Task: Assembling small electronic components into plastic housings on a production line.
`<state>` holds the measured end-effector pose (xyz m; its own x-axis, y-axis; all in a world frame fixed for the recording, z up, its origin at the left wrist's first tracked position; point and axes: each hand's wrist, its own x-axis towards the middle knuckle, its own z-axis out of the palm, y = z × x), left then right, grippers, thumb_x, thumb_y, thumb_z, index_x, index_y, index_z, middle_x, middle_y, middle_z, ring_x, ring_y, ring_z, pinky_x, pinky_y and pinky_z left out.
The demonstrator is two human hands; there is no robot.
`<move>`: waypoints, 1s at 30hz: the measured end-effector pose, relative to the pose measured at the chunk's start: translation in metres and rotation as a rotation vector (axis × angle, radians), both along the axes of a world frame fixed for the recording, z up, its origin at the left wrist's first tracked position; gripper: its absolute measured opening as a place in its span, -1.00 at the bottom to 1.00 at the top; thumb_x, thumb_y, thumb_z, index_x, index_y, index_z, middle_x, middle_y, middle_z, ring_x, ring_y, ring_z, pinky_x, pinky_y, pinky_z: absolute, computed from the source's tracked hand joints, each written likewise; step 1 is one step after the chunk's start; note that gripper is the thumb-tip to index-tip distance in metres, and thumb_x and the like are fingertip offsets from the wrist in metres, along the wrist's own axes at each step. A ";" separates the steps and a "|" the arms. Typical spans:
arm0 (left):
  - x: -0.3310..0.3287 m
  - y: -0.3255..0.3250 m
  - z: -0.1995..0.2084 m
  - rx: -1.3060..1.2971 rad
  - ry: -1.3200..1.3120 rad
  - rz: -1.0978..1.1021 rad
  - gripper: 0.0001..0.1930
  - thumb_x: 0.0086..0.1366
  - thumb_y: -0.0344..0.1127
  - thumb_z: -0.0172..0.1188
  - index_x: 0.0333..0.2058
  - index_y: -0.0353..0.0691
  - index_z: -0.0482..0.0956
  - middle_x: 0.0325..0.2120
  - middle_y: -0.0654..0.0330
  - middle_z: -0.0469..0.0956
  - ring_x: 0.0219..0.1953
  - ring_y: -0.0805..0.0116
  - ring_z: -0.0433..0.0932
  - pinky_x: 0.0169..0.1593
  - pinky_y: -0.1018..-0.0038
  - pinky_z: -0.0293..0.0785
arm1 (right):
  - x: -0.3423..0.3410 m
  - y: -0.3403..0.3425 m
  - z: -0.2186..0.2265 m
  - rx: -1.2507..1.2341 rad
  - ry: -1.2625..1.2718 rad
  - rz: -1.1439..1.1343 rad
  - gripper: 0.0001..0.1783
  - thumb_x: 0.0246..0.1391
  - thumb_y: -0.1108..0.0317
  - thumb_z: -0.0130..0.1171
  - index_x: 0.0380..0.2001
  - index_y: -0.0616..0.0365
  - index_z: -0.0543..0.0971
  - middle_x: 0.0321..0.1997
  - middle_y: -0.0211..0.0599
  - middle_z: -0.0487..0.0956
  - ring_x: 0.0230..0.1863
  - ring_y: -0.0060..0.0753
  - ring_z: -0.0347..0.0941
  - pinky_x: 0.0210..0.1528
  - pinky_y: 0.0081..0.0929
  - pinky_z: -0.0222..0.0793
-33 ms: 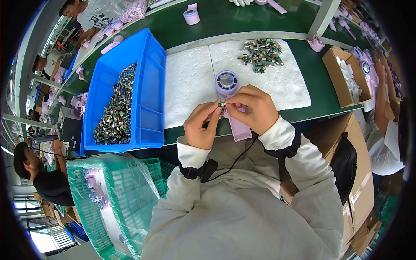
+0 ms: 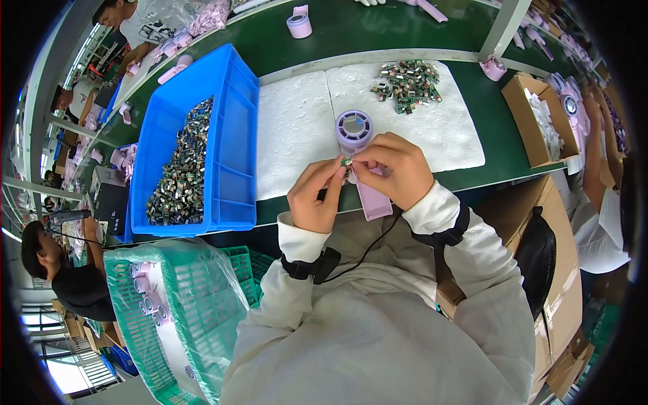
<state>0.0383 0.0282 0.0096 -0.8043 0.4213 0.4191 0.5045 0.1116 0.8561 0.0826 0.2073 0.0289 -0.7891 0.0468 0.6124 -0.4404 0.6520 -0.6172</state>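
Note:
Pinched between the fingertips of both hands is a small green circuit board (image 2: 346, 163). My left hand (image 2: 314, 199) grips it from the left with thumb and forefinger, and my right hand (image 2: 401, 169) closes on it from the right. Fingers hide part of the board. Beneath them lies a pink handheld fan with a round lilac head (image 2: 354, 128); its long handle (image 2: 372, 197) points toward me and overhangs the near table edge. The head rests on a white foam sheet (image 2: 293, 121). Further back on that sheet is a loose pile of small circuit boards (image 2: 408, 84).
At left stands a blue bin (image 2: 233, 148) holding many circuit boards. A green crate (image 2: 202, 290) lined with plastic holds pink fan parts below it. To the right are a cardboard box (image 2: 550, 145) of white pieces and a metal post (image 2: 505, 30). Other people work around.

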 end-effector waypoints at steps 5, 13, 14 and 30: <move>0.011 0.006 -0.001 -0.080 0.312 0.126 -0.65 0.24 -0.67 0.19 0.01 -0.36 0.61 -0.18 0.00 0.56 -0.23 0.23 0.64 -0.20 0.47 0.58 | 0.007 -0.012 0.002 -0.095 -0.068 -0.040 -0.85 -0.12 0.53 0.38 -0.39 0.22 0.66 -0.53 -0.37 0.45 -0.56 -0.49 0.37 -0.50 -0.53 0.31; 0.015 0.007 -0.007 -0.118 0.428 0.167 -0.60 0.20 -0.69 0.21 0.04 -0.39 0.58 -0.15 0.01 0.54 -0.19 0.15 0.65 -0.17 0.42 0.61 | 0.012 -0.020 0.001 -0.155 -0.083 -0.088 -0.87 -0.11 0.56 0.37 -0.41 0.28 0.65 -0.56 -0.37 0.42 -0.61 -0.54 0.30 -0.54 -0.57 0.24; 0.014 0.007 -0.007 -0.106 0.426 0.170 -0.60 0.20 -0.69 0.21 0.04 -0.39 0.58 -0.15 0.01 0.54 -0.19 0.15 0.65 -0.17 0.42 0.61 | 0.012 -0.022 0.001 -0.158 -0.080 -0.090 -0.87 -0.11 0.57 0.37 -0.41 0.29 0.65 -0.56 -0.37 0.42 -0.61 -0.55 0.30 -0.54 -0.58 0.24; -0.017 0.011 0.046 0.070 0.276 0.064 -0.67 0.21 -0.58 0.26 -0.02 -0.31 0.61 -0.19 0.00 0.58 -0.20 0.13 0.61 -0.13 0.37 0.55 | 0.013 0.008 0.041 -0.183 -0.272 -0.107 -0.88 -0.06 0.61 0.32 -0.37 0.29 0.63 -0.51 -0.40 0.47 -0.52 -0.65 0.35 -0.46 -0.64 0.28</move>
